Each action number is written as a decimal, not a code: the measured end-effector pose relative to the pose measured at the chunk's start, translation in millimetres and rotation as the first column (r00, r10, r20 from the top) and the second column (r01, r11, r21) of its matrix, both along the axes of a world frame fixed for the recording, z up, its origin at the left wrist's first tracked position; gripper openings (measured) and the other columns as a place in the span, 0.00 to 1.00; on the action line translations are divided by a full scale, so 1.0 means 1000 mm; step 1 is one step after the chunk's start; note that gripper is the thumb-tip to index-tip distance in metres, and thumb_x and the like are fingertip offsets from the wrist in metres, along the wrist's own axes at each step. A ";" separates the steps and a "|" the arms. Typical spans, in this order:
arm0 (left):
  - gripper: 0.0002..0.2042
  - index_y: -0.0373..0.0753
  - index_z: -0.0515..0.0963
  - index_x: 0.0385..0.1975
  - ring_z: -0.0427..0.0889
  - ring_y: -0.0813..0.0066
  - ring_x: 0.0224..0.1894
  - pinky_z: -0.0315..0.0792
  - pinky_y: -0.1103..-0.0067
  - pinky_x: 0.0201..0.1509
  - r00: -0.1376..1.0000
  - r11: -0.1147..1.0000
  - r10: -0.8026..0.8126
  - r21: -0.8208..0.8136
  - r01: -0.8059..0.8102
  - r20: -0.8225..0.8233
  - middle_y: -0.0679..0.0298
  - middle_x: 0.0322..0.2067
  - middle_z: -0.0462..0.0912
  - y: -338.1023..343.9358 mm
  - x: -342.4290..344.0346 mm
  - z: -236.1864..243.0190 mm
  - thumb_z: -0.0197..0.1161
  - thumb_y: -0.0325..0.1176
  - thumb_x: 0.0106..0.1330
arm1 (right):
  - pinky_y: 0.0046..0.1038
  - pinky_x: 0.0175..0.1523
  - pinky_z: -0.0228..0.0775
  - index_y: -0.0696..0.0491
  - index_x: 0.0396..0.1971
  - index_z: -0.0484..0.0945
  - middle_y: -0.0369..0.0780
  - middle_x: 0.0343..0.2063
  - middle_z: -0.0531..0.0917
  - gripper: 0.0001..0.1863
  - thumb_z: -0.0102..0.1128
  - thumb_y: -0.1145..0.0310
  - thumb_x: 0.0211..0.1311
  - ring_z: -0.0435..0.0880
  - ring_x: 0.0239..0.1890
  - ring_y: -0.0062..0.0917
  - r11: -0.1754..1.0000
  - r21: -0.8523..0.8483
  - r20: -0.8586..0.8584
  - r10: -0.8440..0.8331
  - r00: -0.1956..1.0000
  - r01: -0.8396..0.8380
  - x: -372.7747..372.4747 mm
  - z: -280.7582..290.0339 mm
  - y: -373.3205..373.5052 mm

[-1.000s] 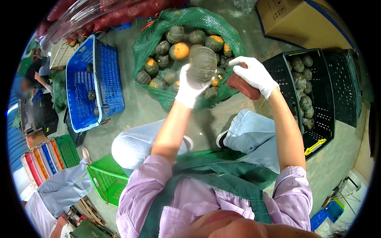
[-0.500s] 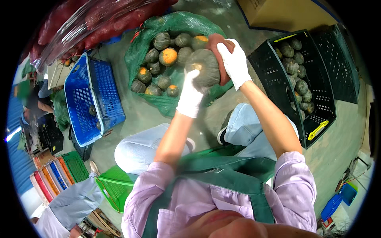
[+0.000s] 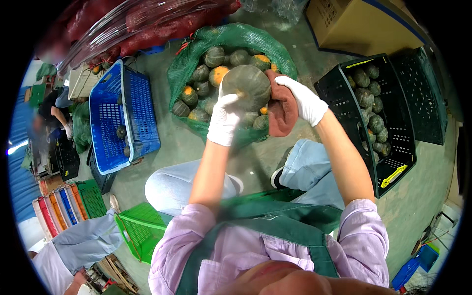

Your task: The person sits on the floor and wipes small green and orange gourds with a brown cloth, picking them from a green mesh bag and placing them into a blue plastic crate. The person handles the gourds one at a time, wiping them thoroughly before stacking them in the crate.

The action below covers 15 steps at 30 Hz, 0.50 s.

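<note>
A large dark green pumpkin [image 3: 251, 87] is held up above a green mesh sack [image 3: 281, 48]. My left hand [image 3: 224, 120], in a white glove, is closed around its near left side, with the thumb by the stem. My right hand [image 3: 305, 101], gloved too, grips a reddish-brown cloth [image 3: 282, 112] at the pumpkin's right side; the cloth hangs down toward me. Smaller green pumpkins [image 3: 215, 57], some with orange patches, lie in the open sack beneath.
On the right, a black crate [image 3: 404, 115] holds several small pumpkins. A blue crate [image 3: 142, 110] with a few pumpkins stands left. Behind are red mesh sacks [image 3: 172, 30] and a cardboard box [image 3: 361, 27]. A green basket [image 3: 142, 228] and another person's legs [image 3: 91, 238] are at lower left.
My right hand and the cloth have moved right and toward me, down the pumpkin's side. More of the cloth hangs loose. My left hand still holds the pumpkin. The whole view has shifted slightly.
</note>
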<state>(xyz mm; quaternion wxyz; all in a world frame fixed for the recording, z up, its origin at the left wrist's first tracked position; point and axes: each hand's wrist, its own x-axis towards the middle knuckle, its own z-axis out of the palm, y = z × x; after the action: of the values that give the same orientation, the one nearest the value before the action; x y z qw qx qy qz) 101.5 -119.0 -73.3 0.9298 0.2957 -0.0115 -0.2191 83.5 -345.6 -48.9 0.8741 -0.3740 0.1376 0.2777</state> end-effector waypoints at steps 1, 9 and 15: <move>0.32 0.38 0.64 0.65 0.68 0.54 0.66 0.64 0.55 0.70 1.000 1.000 -0.009 0.004 0.009 -0.003 0.54 0.63 0.69 0.000 0.002 -0.002 0.62 0.29 0.56 | 0.30 0.59 0.70 0.54 0.60 0.69 0.42 0.51 0.79 0.26 0.57 0.59 0.65 0.78 0.53 0.29 0.995 0.104 -0.082 0.007 0.997 0.001 -0.002 -0.003 0.000; 0.28 0.41 0.69 0.61 0.73 0.66 0.61 0.68 0.66 0.65 0.914 0.758 -0.003 0.597 -0.262 0.405 0.60 0.60 0.74 -0.011 0.015 0.014 0.62 0.47 0.64 | 0.23 0.49 0.72 0.57 0.45 0.80 0.36 0.39 0.83 0.16 0.62 0.67 0.57 0.79 0.41 0.17 0.819 -0.540 0.497 0.124 0.859 0.195 -0.015 0.027 0.015; 0.29 0.45 0.70 0.61 0.72 0.58 0.61 0.70 0.57 0.62 0.328 -0.406 -0.914 -0.550 -0.730 0.239 0.56 0.59 0.72 0.006 0.000 -0.037 0.62 0.51 0.61 | 0.24 0.49 0.73 0.59 0.44 0.79 0.39 0.38 0.84 0.16 0.62 0.66 0.58 0.81 0.41 0.21 0.657 -0.611 0.548 -0.052 0.835 0.442 0.001 0.038 0.000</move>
<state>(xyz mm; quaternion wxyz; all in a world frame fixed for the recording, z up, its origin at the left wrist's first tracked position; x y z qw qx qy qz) 101.9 -113.1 -109.9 0.3456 -0.8046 0.2260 -0.4268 84.4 -345.9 -11.0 0.6929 -0.7178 0.0627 -0.0275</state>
